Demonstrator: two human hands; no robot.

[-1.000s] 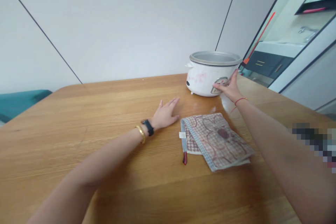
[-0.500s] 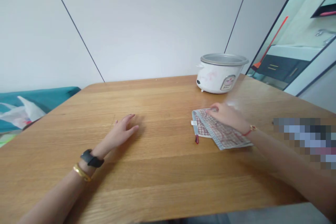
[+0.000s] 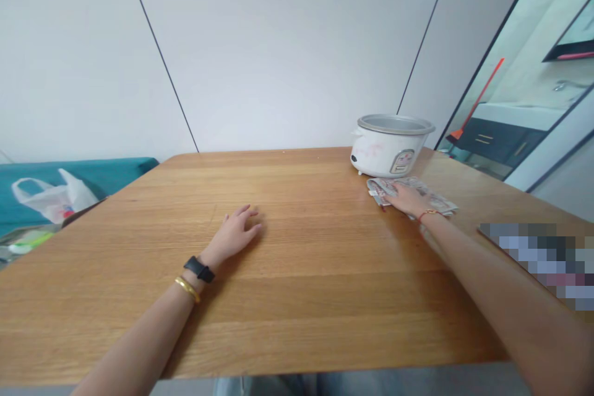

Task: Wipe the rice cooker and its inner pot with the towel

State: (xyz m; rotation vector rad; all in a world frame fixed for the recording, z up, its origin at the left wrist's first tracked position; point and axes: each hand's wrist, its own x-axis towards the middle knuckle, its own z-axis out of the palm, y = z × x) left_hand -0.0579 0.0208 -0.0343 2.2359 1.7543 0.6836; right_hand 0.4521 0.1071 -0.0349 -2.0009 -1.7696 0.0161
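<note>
My left hand [image 3: 236, 235] lies flat on the wooden table [image 3: 297, 297] with its fingers stretched out and nothing in it; the wrist carries a black watch and a gold bangle. My right hand [image 3: 404, 198] rests palm down on a folded patterned cloth [image 3: 431, 197], fingers extended. The cloth lies just in front of a white rice cooker [image 3: 388, 150] with an open grey rim, standing near the table's far right edge.
A white wall with dark seams rises behind the table. At the left, a teal seat holds a white plastic bag [image 3: 49, 197]. On the right, a glass door shows a counter and an orange broom [image 3: 473, 105]. A blurred patch covers the table's right edge.
My right hand left the cooker, came down on the cloth and slid it away, up against the cooker. My left hand drew back toward me. The view pulled back.
</note>
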